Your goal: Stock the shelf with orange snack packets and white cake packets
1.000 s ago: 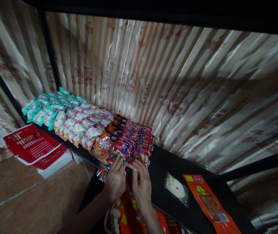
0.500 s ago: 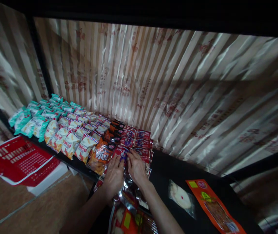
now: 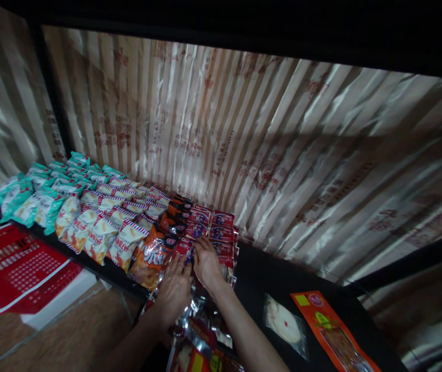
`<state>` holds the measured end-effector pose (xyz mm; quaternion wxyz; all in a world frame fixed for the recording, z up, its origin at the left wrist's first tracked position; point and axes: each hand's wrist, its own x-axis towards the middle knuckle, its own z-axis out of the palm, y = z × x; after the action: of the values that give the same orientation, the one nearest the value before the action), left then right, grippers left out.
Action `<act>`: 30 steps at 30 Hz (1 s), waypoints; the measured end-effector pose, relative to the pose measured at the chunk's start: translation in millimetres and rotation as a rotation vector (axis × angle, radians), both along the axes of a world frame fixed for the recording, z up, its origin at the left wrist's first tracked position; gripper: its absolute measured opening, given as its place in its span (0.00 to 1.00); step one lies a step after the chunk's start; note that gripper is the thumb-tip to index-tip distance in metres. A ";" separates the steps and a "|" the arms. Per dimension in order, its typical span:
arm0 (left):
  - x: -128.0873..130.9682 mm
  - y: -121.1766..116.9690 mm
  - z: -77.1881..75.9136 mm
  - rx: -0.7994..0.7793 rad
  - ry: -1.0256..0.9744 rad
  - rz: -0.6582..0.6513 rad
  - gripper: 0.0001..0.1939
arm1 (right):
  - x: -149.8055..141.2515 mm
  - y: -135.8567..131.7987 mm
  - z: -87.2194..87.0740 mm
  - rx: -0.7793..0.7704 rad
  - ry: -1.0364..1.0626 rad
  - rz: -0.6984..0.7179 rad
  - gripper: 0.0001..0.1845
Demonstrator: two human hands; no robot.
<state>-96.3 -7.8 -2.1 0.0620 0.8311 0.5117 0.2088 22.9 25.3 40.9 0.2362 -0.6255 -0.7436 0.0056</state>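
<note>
Dark red snack packets [image 3: 222,234] lie in two rows of stacks on the black shelf. My left hand [image 3: 174,289] rests flat on the front packet of the left row, fingers stretched out and close to the orange snack bag [image 3: 152,258]. Beside it, my right hand [image 3: 207,264] touches the same packet and the edge of the right row, its fingers extended and slightly bent. Both palms face down, and neither hand is wrapped round a packet. Under my wrists, shiny packets [image 3: 200,333] at the shelf's front are partly covered by my forearms.
White striped bags [image 3: 128,237] and teal bags [image 3: 41,206] stand in rows to the left. A clear packet with a pale disc [image 3: 286,324] and an orange packet [image 3: 335,330] lie right. Low left is a red basket [image 3: 23,274]. A striped curtain [image 3: 213,119] hangs behind.
The view has shifted, so the shelf goods appear further left and slightly lower. Both hands stay on the same front red packet, with only slight finger movement.
</note>
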 end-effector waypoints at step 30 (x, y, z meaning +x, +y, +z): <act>4.1 37.5 -18.2 0.274 -0.110 -0.077 0.20 | 84.5 105.0 12.4 -0.061 -0.050 -0.205 0.17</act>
<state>-92.2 29.7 -20.3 -0.0164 0.8380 0.4420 0.3194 107.4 130.3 53.3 0.1978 -0.7052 -0.6807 -0.0115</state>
